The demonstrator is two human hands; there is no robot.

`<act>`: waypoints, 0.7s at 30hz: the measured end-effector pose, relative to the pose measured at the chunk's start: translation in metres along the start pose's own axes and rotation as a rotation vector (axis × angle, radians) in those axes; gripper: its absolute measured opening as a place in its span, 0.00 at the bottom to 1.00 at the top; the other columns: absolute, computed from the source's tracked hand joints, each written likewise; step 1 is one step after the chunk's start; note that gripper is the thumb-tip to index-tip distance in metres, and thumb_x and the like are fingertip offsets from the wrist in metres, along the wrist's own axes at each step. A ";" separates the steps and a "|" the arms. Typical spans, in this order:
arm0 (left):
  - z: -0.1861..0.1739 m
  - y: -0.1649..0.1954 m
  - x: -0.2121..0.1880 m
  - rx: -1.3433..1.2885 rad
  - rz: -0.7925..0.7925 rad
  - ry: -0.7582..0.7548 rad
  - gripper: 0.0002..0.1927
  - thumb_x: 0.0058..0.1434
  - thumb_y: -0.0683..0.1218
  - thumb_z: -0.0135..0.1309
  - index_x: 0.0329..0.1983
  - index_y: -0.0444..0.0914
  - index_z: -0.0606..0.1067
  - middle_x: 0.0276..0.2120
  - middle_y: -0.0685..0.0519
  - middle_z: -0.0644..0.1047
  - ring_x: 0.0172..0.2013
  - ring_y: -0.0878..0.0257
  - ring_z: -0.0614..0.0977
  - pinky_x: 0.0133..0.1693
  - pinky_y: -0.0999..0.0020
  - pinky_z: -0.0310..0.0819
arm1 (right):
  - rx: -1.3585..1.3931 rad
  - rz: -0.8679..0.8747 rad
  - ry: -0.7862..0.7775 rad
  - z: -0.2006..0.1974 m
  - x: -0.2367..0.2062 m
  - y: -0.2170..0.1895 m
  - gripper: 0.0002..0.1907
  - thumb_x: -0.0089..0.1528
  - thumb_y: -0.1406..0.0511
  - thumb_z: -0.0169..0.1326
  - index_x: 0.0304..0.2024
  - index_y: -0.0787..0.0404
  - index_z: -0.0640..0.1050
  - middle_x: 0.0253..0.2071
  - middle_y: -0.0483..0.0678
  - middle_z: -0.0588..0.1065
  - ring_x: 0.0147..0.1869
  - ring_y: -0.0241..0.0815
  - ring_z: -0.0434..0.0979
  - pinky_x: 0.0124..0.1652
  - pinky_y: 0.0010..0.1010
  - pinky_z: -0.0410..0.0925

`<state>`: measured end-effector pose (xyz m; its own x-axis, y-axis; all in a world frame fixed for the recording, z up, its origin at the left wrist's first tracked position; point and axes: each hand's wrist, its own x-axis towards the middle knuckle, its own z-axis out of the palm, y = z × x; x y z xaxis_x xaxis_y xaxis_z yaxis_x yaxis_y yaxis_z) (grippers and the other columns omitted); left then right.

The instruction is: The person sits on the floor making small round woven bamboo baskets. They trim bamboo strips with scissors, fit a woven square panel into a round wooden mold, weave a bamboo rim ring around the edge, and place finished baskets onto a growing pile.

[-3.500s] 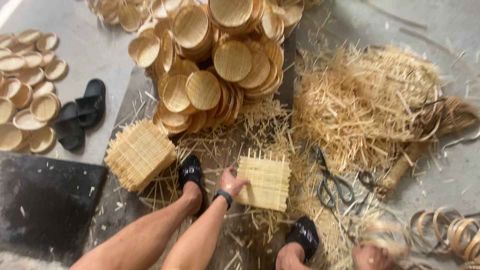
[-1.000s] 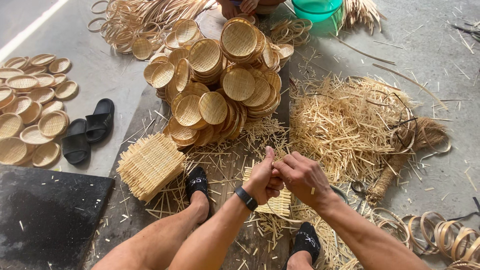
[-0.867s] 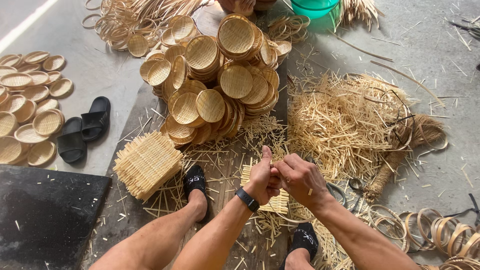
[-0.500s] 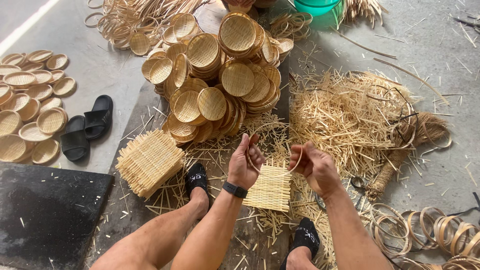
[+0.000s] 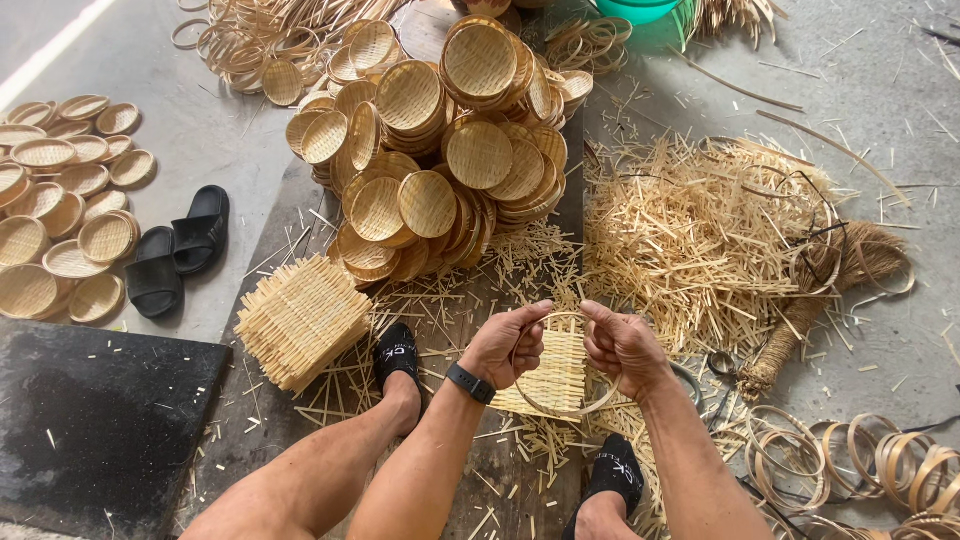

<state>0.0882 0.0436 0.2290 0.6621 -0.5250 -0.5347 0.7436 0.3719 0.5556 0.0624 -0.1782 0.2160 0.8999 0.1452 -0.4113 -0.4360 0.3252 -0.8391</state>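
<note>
Between the knees, over the woven mat: both hands hold a thin bamboo ring.
Judged from its thin strip, the ring is light, springy and flexible, and likely to kink if forced; hold it at the upper rim, at opposite sides, as shown. Left hand: fingers closed, thumb and forefinger pinching the rim at upper left. Right hand: fingers curled, pinching the rim at upper right. The ring hangs just above the square mat, which lies on the floor among loose splints. Finished round trays are piled beyond; spare rings lie to the right.
</note>
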 end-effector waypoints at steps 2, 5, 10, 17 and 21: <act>0.000 -0.002 0.000 0.049 0.059 0.004 0.21 0.63 0.53 0.61 0.17 0.46 0.68 0.11 0.65 0.61 0.12 0.74 0.58 0.15 0.76 0.50 | -0.043 0.002 -0.037 0.001 -0.001 -0.001 0.29 0.64 0.56 0.59 0.11 0.50 0.63 0.10 0.38 0.58 0.11 0.31 0.52 0.12 0.24 0.49; -0.004 -0.004 0.003 0.058 0.066 0.000 0.21 0.62 0.52 0.60 0.16 0.48 0.67 0.11 0.64 0.62 0.12 0.73 0.59 0.15 0.75 0.51 | -0.044 0.036 -0.078 -0.001 -0.004 -0.003 0.27 0.64 0.56 0.58 0.13 0.51 0.65 0.11 0.39 0.60 0.12 0.32 0.54 0.13 0.24 0.52; -0.027 -0.008 0.013 -0.225 0.095 0.198 0.20 0.65 0.54 0.58 0.19 0.45 0.68 0.12 0.62 0.64 0.15 0.71 0.62 0.18 0.75 0.54 | -0.059 -0.048 -0.006 -0.008 -0.016 -0.001 0.16 0.66 0.56 0.53 0.33 0.62 0.81 0.25 0.44 0.75 0.25 0.33 0.73 0.28 0.25 0.70; -0.064 -0.029 0.036 -0.279 0.100 0.214 0.14 0.61 0.55 0.59 0.27 0.41 0.76 0.13 0.61 0.62 0.14 0.70 0.61 0.18 0.75 0.53 | -0.375 -0.064 0.136 -0.025 -0.003 0.032 0.12 0.62 0.65 0.61 0.46 0.66 0.83 0.33 0.47 0.81 0.31 0.34 0.79 0.31 0.26 0.73; -0.090 -0.063 0.051 0.003 0.281 0.450 0.05 0.56 0.45 0.63 0.33 0.42 0.79 0.20 0.61 0.72 0.20 0.72 0.70 0.23 0.74 0.66 | -0.363 -0.010 0.266 -0.042 0.015 0.080 0.11 0.62 0.67 0.61 0.45 0.67 0.82 0.31 0.48 0.80 0.28 0.33 0.78 0.29 0.25 0.74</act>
<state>0.0834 0.0621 0.1093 0.8106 -0.0245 -0.5851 0.5320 0.4486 0.7182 0.0403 -0.1890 0.1278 0.8904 -0.1169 -0.4399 -0.4459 -0.0300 -0.8946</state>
